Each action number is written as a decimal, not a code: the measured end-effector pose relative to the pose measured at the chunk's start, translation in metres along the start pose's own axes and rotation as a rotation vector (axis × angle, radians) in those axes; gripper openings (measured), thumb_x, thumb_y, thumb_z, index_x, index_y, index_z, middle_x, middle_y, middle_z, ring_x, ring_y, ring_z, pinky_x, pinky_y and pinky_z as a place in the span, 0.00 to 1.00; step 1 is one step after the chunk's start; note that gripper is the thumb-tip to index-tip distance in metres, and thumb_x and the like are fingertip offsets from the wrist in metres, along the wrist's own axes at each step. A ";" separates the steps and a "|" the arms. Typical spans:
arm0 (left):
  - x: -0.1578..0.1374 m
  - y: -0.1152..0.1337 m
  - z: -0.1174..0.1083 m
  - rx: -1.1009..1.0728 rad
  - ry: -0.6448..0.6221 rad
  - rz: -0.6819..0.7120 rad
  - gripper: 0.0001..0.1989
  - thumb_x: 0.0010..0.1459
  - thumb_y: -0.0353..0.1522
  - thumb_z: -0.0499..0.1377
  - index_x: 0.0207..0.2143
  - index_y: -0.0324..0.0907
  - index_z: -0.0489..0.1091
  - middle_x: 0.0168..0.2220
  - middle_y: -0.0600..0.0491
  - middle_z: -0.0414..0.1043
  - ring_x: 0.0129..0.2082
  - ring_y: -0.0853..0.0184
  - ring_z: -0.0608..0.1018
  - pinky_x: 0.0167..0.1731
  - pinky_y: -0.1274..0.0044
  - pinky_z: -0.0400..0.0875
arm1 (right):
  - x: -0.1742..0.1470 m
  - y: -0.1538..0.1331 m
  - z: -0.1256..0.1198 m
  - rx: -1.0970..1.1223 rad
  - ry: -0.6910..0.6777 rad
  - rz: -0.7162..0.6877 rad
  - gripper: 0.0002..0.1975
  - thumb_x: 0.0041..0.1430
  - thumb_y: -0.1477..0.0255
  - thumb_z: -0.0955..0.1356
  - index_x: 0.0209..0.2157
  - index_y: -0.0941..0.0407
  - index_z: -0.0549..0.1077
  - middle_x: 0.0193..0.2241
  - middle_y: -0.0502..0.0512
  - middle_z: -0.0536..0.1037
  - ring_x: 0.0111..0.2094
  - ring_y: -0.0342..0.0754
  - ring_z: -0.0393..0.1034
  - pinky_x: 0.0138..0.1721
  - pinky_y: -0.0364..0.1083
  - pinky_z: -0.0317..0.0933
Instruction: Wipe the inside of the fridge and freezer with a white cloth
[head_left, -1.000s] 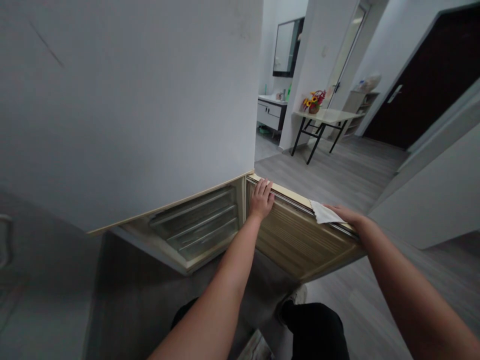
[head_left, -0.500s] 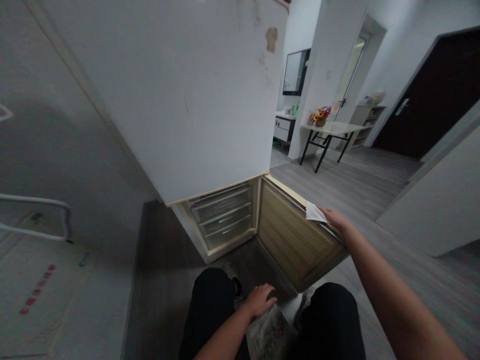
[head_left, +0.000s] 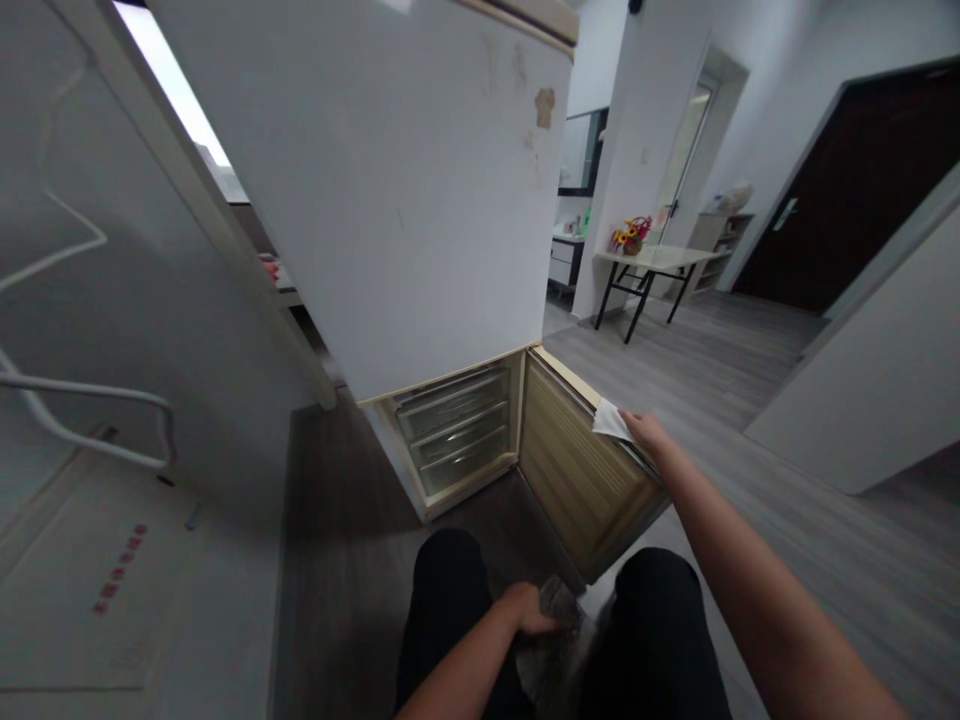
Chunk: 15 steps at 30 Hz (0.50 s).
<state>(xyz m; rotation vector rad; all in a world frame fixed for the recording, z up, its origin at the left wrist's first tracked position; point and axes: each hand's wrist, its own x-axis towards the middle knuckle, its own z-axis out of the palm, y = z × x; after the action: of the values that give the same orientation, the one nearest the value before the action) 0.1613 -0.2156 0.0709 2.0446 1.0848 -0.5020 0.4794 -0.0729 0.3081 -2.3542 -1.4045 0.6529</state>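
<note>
In front of me the lower door (head_left: 581, 450) of a white refrigerator (head_left: 450, 220) stands swung out to the right. My right hand (head_left: 645, 435) is closed over the door's top edge, with a white cloth (head_left: 611, 420) sticking out on the left side of its fingers. Clear-fronted drawers (head_left: 461, 435) show inside the compartment. Between my knees, my left hand (head_left: 525, 608) has its fingers curled against a grey patterned fabric (head_left: 559, 600). That fabric is blurred, and the fingertips are partly hidden.
To the left are a white metal rail (head_left: 97, 385) and a pale panel with red characters (head_left: 120, 570). A folding table (head_left: 660, 260) with flowers (head_left: 631, 236) stands farther back at right, near a dark door (head_left: 847, 190). A white panel (head_left: 862, 380) borders the right side.
My left hand has gone from spread fingers to a curled grip at the patterned fabric. My right hand and the cloth stay on the door edge. The view has turned slightly left.
</note>
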 end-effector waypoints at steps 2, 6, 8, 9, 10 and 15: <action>0.001 0.010 0.004 -0.006 0.007 -0.049 0.50 0.43 0.70 0.54 0.53 0.42 0.77 0.54 0.38 0.78 0.56 0.43 0.79 0.53 0.60 0.76 | 0.002 0.002 -0.001 -0.012 -0.006 0.008 0.29 0.72 0.59 0.59 0.53 0.66 0.80 0.52 0.69 0.79 0.56 0.59 0.74 0.55 0.47 0.65; 0.003 0.030 0.011 -0.080 0.040 -0.098 0.63 0.33 0.73 0.56 0.61 0.38 0.70 0.61 0.34 0.72 0.61 0.40 0.74 0.56 0.59 0.73 | 0.008 0.006 -0.002 -0.018 -0.011 0.035 0.30 0.72 0.57 0.58 0.53 0.65 0.80 0.52 0.70 0.79 0.55 0.61 0.75 0.55 0.49 0.66; 0.003 0.040 0.015 -0.109 0.055 -0.095 0.64 0.32 0.72 0.56 0.62 0.38 0.69 0.62 0.34 0.71 0.62 0.39 0.73 0.58 0.59 0.72 | 0.010 0.008 -0.001 -0.011 -0.007 0.046 0.30 0.71 0.56 0.59 0.52 0.65 0.80 0.52 0.70 0.79 0.55 0.61 0.74 0.54 0.49 0.66; 0.003 0.044 0.018 -0.110 0.053 -0.089 0.63 0.33 0.73 0.56 0.62 0.39 0.69 0.62 0.34 0.71 0.62 0.39 0.72 0.58 0.59 0.71 | 0.010 0.008 -0.001 -0.005 -0.005 0.050 0.30 0.71 0.56 0.59 0.52 0.66 0.80 0.51 0.71 0.79 0.55 0.61 0.74 0.54 0.49 0.66; 0.004 0.048 0.021 -0.108 0.047 -0.079 0.63 0.33 0.73 0.55 0.62 0.40 0.70 0.62 0.35 0.71 0.62 0.39 0.72 0.59 0.58 0.71 | 0.010 0.008 0.000 0.003 -0.003 0.053 0.30 0.71 0.56 0.59 0.52 0.66 0.80 0.51 0.71 0.79 0.55 0.62 0.74 0.54 0.48 0.66; 0.018 0.053 0.040 -0.172 0.010 -0.069 0.66 0.30 0.71 0.60 0.65 0.39 0.67 0.65 0.33 0.66 0.66 0.34 0.66 0.64 0.53 0.62 | 0.010 0.007 0.007 0.072 0.021 0.063 0.29 0.70 0.57 0.61 0.51 0.67 0.80 0.51 0.72 0.79 0.56 0.63 0.74 0.57 0.52 0.64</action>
<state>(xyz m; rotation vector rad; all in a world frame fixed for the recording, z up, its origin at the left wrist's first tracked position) 0.2157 -0.2557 0.0573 1.8668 1.1670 -0.4186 0.4854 -0.0675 0.2967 -2.3506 -1.2812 0.6813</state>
